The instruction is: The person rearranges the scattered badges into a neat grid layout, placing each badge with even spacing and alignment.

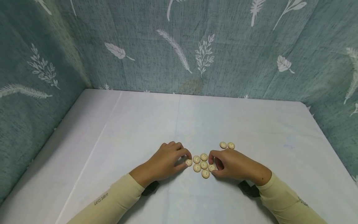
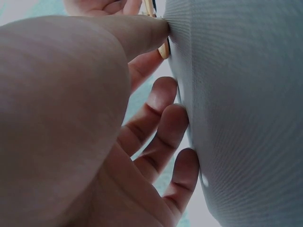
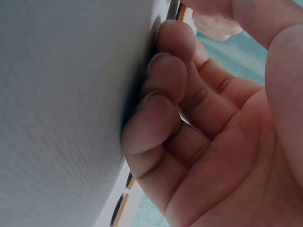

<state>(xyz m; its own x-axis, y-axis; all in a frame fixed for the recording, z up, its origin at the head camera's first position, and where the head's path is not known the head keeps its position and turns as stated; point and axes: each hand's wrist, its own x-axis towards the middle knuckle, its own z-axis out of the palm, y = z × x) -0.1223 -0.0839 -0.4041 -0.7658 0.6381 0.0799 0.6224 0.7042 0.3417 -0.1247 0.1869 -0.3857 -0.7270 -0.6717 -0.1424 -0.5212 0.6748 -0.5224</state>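
Note:
Several round, cream-coloured buttons lie flat in a small cluster on the white cloth. My left hand (image 1: 168,160) is at the cluster's left side, pinching one button (image 1: 188,162) between thumb and forefinger. In the left wrist view that button (image 2: 164,50) shows edge-on by the thumb, while the other fingers touch the cloth. On the cluster's right side, my right hand (image 1: 233,164) pinches another button (image 1: 212,168) by its edges. Its remaining fingers are curled under against the cloth in the right wrist view. Between the hands sits a middle button (image 1: 204,165) with others around it.
Two more buttons, one (image 1: 223,145) beside the other (image 1: 231,145), lie just beyond my right hand. The white-covered table (image 1: 134,121) spreads around the hands. Green leaf-patterned fabric (image 1: 145,62) hangs at the back and both sides.

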